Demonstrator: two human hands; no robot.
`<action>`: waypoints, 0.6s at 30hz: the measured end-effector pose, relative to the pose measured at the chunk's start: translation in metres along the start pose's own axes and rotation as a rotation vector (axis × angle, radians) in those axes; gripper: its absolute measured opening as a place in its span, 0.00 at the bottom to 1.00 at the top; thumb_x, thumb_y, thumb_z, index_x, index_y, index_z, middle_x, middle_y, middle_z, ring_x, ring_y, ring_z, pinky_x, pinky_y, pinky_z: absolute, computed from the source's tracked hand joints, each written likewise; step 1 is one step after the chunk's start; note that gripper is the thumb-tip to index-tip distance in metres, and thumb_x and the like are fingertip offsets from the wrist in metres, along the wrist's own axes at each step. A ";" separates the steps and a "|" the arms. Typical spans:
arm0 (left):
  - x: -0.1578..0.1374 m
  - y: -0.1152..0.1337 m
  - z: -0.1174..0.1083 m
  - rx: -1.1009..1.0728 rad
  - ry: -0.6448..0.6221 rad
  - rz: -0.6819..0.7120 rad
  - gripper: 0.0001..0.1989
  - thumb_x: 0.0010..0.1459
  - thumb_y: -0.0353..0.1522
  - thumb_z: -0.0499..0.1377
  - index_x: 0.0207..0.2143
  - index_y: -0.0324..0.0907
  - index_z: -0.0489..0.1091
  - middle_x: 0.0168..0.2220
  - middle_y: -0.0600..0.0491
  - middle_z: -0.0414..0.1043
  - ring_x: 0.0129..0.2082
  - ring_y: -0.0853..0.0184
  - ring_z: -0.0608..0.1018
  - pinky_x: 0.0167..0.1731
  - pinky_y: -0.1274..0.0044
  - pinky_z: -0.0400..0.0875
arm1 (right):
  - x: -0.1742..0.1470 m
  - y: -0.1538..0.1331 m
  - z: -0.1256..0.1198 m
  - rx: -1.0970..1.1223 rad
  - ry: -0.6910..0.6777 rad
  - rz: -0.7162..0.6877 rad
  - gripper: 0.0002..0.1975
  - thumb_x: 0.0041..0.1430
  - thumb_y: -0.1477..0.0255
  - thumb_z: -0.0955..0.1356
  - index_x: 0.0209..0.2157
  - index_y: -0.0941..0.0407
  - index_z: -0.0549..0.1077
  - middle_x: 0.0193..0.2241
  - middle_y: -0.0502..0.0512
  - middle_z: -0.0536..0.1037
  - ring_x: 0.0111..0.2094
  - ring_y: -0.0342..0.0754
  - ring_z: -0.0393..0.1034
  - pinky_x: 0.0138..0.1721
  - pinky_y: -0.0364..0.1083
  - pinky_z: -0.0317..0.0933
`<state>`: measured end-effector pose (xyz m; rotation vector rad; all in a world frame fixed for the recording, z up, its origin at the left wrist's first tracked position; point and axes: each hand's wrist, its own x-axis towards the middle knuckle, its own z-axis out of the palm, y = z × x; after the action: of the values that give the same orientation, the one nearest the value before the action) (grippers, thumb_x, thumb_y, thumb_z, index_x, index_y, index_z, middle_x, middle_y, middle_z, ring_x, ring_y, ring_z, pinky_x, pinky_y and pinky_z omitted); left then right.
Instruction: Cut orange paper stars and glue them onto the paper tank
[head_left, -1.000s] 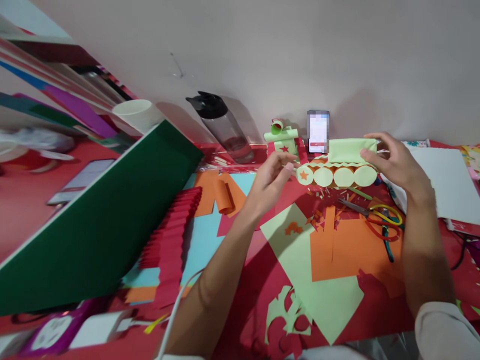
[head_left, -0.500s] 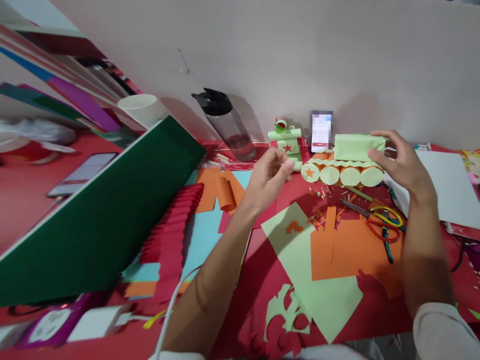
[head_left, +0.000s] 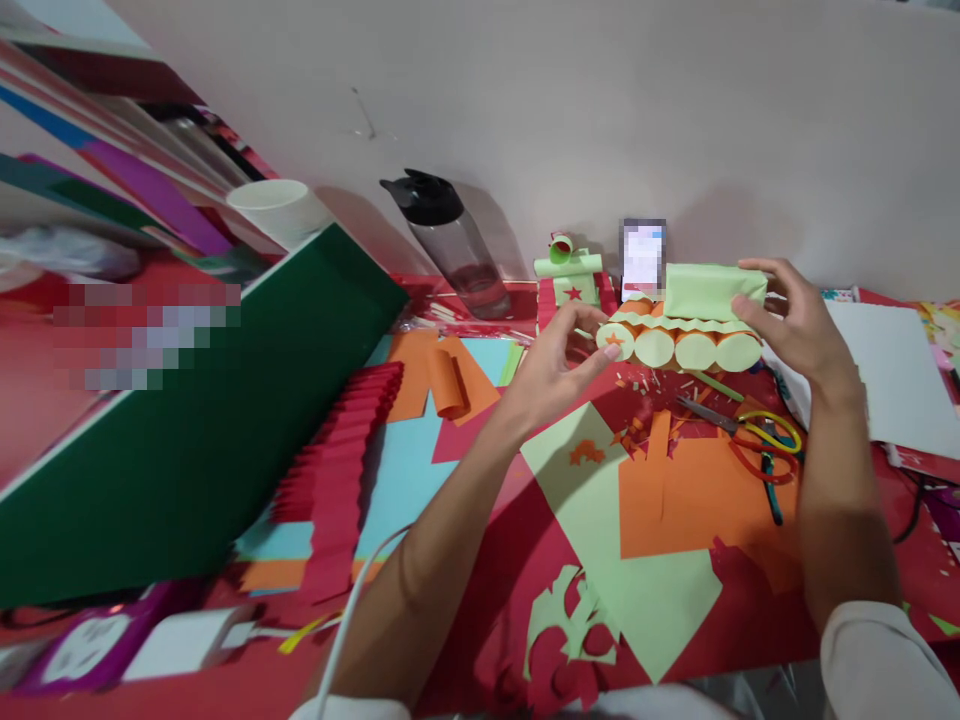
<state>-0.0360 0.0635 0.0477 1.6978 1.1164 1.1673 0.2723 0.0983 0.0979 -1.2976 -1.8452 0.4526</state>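
A paper tank (head_left: 675, 347) stands at the back of the red table, with light green round wheels, orange rolls and a wavy green strip on top. Its leftmost wheel bears an orange star (head_left: 614, 339). My left hand (head_left: 562, 370) grips that end, thumb against the wheel and fingers behind. A light green paper box (head_left: 705, 292) rests on the wavy strip. My right hand (head_left: 799, 320) holds the box's right end between thumb and fingers. Whether the box is fixed to the strip I cannot tell. Behind my left hand stands another green paper piece (head_left: 571, 285) with a red star.
Scissors (head_left: 750, 430) lie on orange paper (head_left: 697, 500), beside light green paper (head_left: 585, 480) and cut scraps (head_left: 574, 620). A phone (head_left: 643, 255) leans on the wall near a dark-lidded bottle (head_left: 457, 245). A green board (head_left: 225, 420) and pleated red paper (head_left: 337, 480) are left.
My left hand has moved right and now takes hold of the paper tank's left end. My right hand stays on the green box. The view has shifted slightly.
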 end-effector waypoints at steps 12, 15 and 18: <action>-0.001 0.003 -0.040 0.239 -0.152 -0.095 0.24 0.69 0.50 0.57 0.56 0.44 0.64 0.36 0.52 0.74 0.36 0.62 0.78 0.35 0.73 0.71 | 0.001 -0.005 0.011 -0.045 -0.026 -0.062 0.24 0.62 0.56 0.75 0.57 0.46 0.75 0.48 0.56 0.83 0.51 0.61 0.80 0.55 0.63 0.76; -0.001 -0.001 -0.061 0.497 -0.310 -0.205 0.20 0.69 0.49 0.53 0.47 0.43 0.69 0.35 0.50 0.75 0.34 0.62 0.77 0.33 0.73 0.69 | 0.001 -0.005 0.014 -0.062 -0.042 -0.070 0.24 0.61 0.57 0.76 0.57 0.45 0.75 0.48 0.56 0.84 0.52 0.62 0.80 0.56 0.65 0.75; -0.001 -0.006 -0.064 0.672 -0.650 -0.335 0.13 0.65 0.41 0.57 0.45 0.44 0.72 0.41 0.49 0.79 0.37 0.61 0.79 0.34 0.75 0.69 | 0.001 -0.004 0.016 -0.031 -0.056 -0.063 0.24 0.61 0.57 0.76 0.57 0.45 0.75 0.50 0.56 0.84 0.52 0.61 0.80 0.57 0.65 0.75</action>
<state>-0.0987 0.0718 0.0592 2.0458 1.3549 -0.0225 0.2573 0.1005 0.0916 -1.2551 -1.9415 0.4319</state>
